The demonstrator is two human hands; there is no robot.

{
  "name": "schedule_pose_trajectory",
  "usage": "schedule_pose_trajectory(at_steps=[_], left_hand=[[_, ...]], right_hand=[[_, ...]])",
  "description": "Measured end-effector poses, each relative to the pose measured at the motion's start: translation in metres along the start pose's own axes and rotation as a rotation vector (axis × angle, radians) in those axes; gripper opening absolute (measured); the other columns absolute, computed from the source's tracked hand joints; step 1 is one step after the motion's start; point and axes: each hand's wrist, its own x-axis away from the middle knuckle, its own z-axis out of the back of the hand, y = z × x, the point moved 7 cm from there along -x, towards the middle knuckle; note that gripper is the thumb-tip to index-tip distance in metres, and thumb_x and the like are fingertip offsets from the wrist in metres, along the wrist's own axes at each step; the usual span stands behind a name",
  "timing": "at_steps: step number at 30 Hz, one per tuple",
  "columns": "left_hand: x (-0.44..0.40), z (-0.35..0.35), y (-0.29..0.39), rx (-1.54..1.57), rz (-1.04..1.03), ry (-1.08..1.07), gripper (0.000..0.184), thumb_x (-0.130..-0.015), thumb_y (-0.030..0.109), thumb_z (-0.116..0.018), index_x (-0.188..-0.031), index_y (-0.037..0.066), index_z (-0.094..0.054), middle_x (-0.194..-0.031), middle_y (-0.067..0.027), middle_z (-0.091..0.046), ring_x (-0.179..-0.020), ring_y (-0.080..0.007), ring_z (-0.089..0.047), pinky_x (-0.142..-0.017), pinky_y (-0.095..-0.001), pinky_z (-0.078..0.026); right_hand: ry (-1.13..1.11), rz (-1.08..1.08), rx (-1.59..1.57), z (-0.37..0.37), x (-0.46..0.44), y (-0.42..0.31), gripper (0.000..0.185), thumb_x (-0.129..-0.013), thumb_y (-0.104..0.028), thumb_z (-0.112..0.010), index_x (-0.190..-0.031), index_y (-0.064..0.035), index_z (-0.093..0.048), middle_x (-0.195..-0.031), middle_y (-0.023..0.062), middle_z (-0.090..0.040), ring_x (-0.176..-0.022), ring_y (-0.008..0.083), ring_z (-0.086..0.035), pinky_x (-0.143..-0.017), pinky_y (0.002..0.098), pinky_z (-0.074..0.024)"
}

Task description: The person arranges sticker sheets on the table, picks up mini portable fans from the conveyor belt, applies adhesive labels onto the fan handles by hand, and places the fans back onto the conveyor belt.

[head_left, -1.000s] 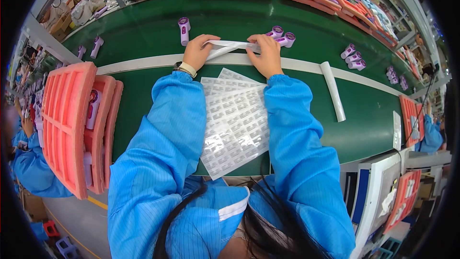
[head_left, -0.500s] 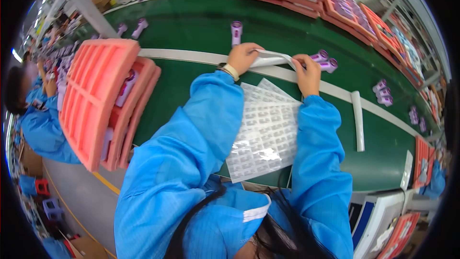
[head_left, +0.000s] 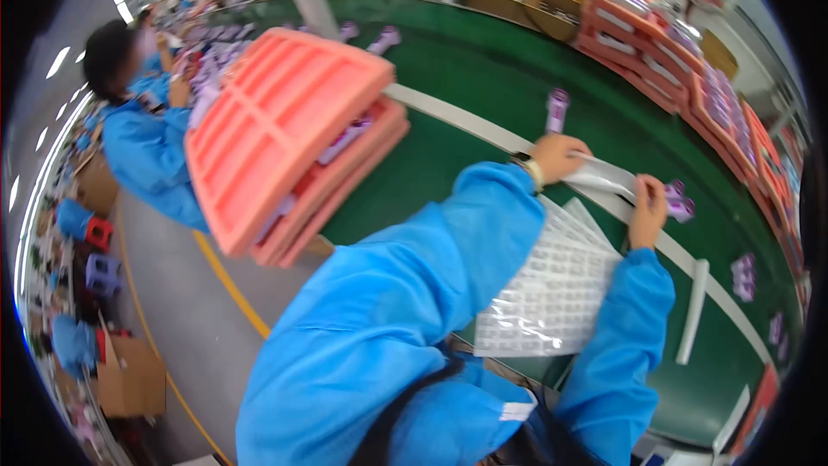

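Observation:
My left hand (head_left: 559, 158) and my right hand (head_left: 649, 212) pinch the two ends of a curled whitish sheet (head_left: 604, 175), raised above the green work surface. Below it, between my blue-sleeved forearms, lie several sheets of printed labels (head_left: 545, 298), overlapping and fanned at the top. The lowest part of the stack is glossy. A purple-and-white handheld device (head_left: 557, 110) stands just beyond my left hand. More purple parts (head_left: 680, 201) lie right behind my right hand.
Stacked pink trays (head_left: 293, 129) holding purple parts stand at left, beside a co-worker in blue (head_left: 151, 151). A rolled white sheet (head_left: 693, 311) lies at right. A pale strip (head_left: 470, 119) runs along the green surface (head_left: 388, 185). More pink trays (head_left: 634, 56) line the far side.
The view has turned left, so the table and both hands appear farther right and lower. Both hands still hold the curled sheet, which now looks flatter between them.

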Motion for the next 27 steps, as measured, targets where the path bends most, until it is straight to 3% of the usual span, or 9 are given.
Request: schedule_pose_trajectory(at_steps=[4, 10, 13, 16, 19, 22, 25, 27], left_hand=[[-0.001, 0.004, 0.009, -0.055, -0.047, 0.008, 0.023, -0.075, 0.017, -0.059, -0.091, 0.007, -0.071, -0.083, -0.0143, -0.069, -0.079, -0.0308, -0.066, -0.075, -0.0365, -0.052], [-0.002, 0.000, 0.005, -0.102, -0.076, 0.008, 0.020, -0.074, 0.018, -0.060, -0.086, 0.008, -0.071, -0.077, -0.0129, -0.068, -0.075, -0.0303, -0.064, -0.070, -0.0375, -0.051], [-0.001, -0.005, 0.010, -0.031, -0.210, -0.103, 0.019, -0.080, 0.023, -0.061, -0.083, 0.008, -0.072, -0.076, -0.0123, -0.067, -0.074, -0.0281, -0.063, -0.072, -0.0357, -0.049], [0.002, -0.015, 0.000, -0.033, -0.005, -0.255, 0.027, -0.088, 0.029, -0.060, -0.082, 0.006, -0.073, -0.077, -0.0119, -0.067, -0.074, -0.0252, -0.061, -0.075, -0.0343, -0.047], [-0.007, -0.016, -0.001, 0.304, -0.013, -0.213, 0.038, -0.094, 0.034, -0.055, -0.080, 0.004, -0.074, -0.078, -0.0104, -0.067, -0.074, -0.0214, -0.061, -0.077, -0.0340, -0.047], [-0.006, -0.007, 0.008, 0.407, -0.181, -0.123, 0.041, -0.096, 0.031, -0.050, -0.080, 0.003, -0.075, -0.078, -0.0080, -0.068, -0.075, -0.0195, -0.061, -0.078, -0.0338, -0.047], [-0.005, -0.004, 0.011, 0.496, -0.107, -0.273, 0.039, -0.096, 0.029, -0.049, -0.079, 0.003, -0.075, -0.082, -0.0069, -0.069, -0.076, -0.0171, -0.061, -0.076, -0.0317, -0.048], [-0.010, 0.014, 0.006, 0.554, -0.055, -0.144, 0.034, -0.095, 0.025, -0.051, -0.081, 0.004, -0.074, -0.079, -0.0065, -0.068, -0.076, -0.0170, -0.060, -0.074, -0.0304, -0.048]], right_hand=[[0.016, 0.005, 0.032, 0.002, -0.001, 0.006, 0.013, -0.092, -0.011, -0.060, -0.100, -0.0002, -0.061, -0.099, 0.0065, -0.060, -0.094, 0.0162, -0.056, -0.089, 0.0282, -0.0430], [0.172, -0.056, -0.104, 0.026, -0.007, 0.040, 0.016, -0.095, -0.015, -0.058, -0.102, -0.0011, -0.061, -0.097, 0.0037, -0.060, -0.090, 0.0132, -0.056, -0.084, 0.0261, -0.0445], [0.277, -0.141, -0.111, 0.050, -0.008, 0.055, 0.020, -0.094, -0.018, -0.061, -0.106, -0.0022, -0.064, -0.092, 0.0027, -0.062, -0.084, 0.0107, -0.057, -0.077, 0.0238, -0.0455], [0.292, -0.159, -0.119, 0.054, -0.007, 0.051, 0.021, -0.093, -0.019, -0.063, -0.106, -0.0023, -0.066, -0.091, 0.0015, -0.063, -0.080, 0.0087, -0.055, -0.072, 0.0216, -0.0434], [0.157, -0.202, -0.182, 0.050, -0.010, 0.056, 0.022, -0.092, -0.019, -0.064, -0.106, -0.0032, -0.068, -0.088, -0.0007, -0.063, -0.073, 0.0061, -0.051, -0.066, 0.0201, -0.0398], [0.190, -0.247, -0.142, 0.048, -0.009, 0.057, 0.021, -0.091, -0.019, -0.066, -0.105, -0.0040, -0.069, -0.083, -0.0029, -0.061, -0.068, 0.0047, -0.046, -0.061, 0.0193, -0.0355], [0.167, -0.246, -0.122, 0.041, -0.006, 0.044, 0.021, -0.090, -0.018, -0.066, -0.106, -0.0051, -0.070, -0.081, -0.0039, -0.060, -0.068, 0.0041, -0.045, -0.060, 0.0194, -0.0346], [0.147, -0.255, -0.137, 0.040, -0.006, 0.044, 0.021, -0.090, -0.018, -0.067, -0.106, -0.0053, -0.070, -0.080, -0.0046, -0.059, -0.066, 0.0038, -0.043, -0.059, 0.0193, -0.0333]])
